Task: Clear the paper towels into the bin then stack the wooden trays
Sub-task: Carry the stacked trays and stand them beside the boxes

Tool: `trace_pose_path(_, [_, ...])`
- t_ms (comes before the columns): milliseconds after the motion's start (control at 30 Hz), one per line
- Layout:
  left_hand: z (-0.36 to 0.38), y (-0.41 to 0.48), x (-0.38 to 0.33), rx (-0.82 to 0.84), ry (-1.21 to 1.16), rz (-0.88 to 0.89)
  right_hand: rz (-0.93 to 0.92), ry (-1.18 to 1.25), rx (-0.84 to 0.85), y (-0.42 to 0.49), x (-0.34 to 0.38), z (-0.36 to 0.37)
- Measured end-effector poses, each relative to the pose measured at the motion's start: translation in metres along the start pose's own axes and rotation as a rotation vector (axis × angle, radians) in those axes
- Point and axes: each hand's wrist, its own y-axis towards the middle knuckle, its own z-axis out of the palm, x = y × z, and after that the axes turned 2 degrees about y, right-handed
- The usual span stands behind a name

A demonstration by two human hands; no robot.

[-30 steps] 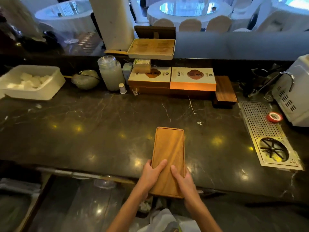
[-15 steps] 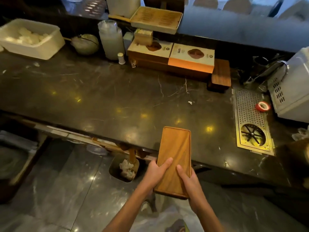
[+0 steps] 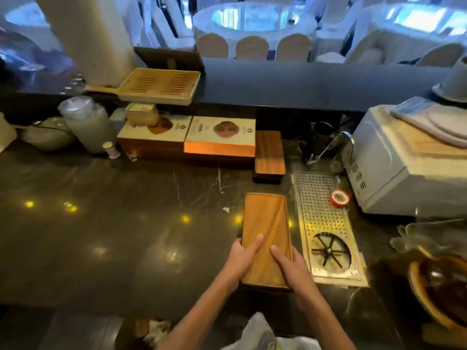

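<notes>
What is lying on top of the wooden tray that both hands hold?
Only thumbs: the left hand and right hand press theirs on the wooden tray. The rest of its top is bare. The other fingers are hidden beneath it.

— What's worn on the arms?
— Nothing: left hand (image 3: 242, 258) and right hand (image 3: 293, 270) bare, no rings or watch.
— And below?
— Blurred pale garment (image 3: 260, 334), possibly a shirt.

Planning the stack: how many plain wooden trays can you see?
2: one wooden tray held by the left hand and right hand, and a darker stack beside the boxes, possibly hiding more underneath.
</notes>
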Motion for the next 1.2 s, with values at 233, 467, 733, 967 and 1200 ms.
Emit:
trace_pose_path(233, [0.047,0.124,-0.140,0.054,-0.145,-0.019,-0.035,0.035,-0.016,0.170,0.107,-0.046])
trace_pose_path(467, [0.056,0.232,-0.191,-0.053,-0.504,-0.271,-0.069,-0.075,-0.021,0.321,0.174,-0.040])
trace_pose_path(733, [0.056,0.284,-0.176,-0.052,-0.825,-0.340,-0.123,-0.259,-0.059,0.386,0.175,-0.005])
trace_pose_path(967, [0.060,0.298,-0.171,-0.030,-0.974,-0.362,-0.089,-0.515,-0.136,0.403,0.158,-0.012])
trace_pose_path(1200, [0.060,0.299,-0.174,0.089,-1.158,-0.292,-0.128,-0.199,0.019,0.404,0.154,-0.011])
